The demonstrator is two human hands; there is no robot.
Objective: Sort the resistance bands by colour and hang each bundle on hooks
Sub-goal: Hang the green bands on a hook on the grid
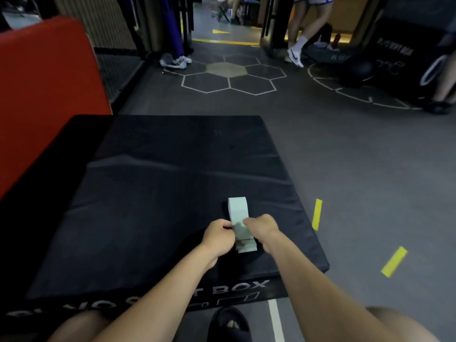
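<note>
A pale mint-green resistance band, folded into a flat looped bundle, lies on the black plyo box near its front right corner. My left hand pinches the band's left edge with curled fingers. My right hand grips its right edge, thumb on top. The band's near end pokes out below my hands. No hooks and no other bands show in the head view.
A red padded block stands at the left beside the box. Yellow tape strips mark the grey floor at the right. People's legs stand at the far doorway. A black box and a dark ball sit at the far right.
</note>
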